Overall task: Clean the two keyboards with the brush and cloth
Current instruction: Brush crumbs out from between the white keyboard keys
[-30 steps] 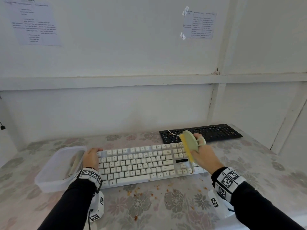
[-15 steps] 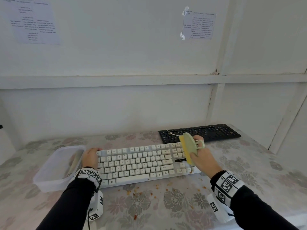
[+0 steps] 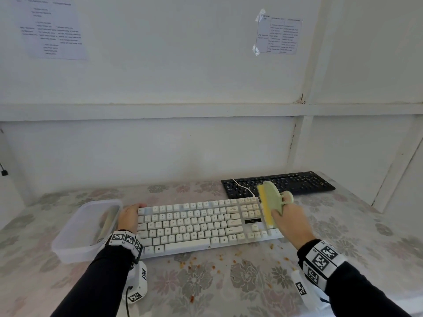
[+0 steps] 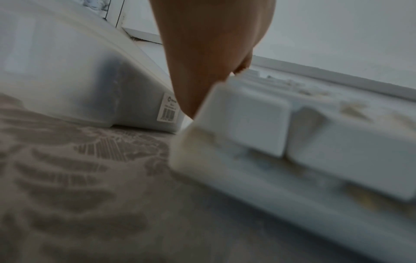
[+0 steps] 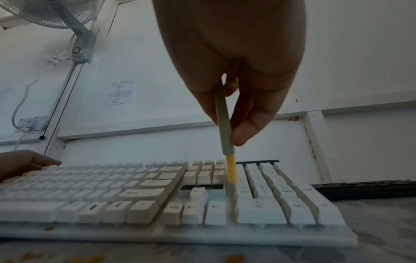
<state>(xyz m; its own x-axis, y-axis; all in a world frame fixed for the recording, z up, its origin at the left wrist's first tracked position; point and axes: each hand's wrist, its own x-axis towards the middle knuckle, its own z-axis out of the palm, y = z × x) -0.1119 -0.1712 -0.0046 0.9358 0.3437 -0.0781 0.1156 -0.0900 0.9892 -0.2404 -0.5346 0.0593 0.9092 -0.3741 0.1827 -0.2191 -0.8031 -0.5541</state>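
Note:
A white keyboard lies across the flowered table. My right hand grips a pale green brush with yellow bristles. The bristles stand in the gap between the arrow keys and the number pad. My left hand rests over the keyboard's left end. A black keyboard lies behind, at the right. I see no cloth.
A clear plastic tub stands against the white keyboard's left end, something pale inside. Orange crumbs are scattered on the tablecloth in front of the keyboard. A white wall runs close behind the table. A fan hangs up left.
The brush in my right hand has moved a little away from me along the keyboard's right part. My left hand has stayed at the left end.

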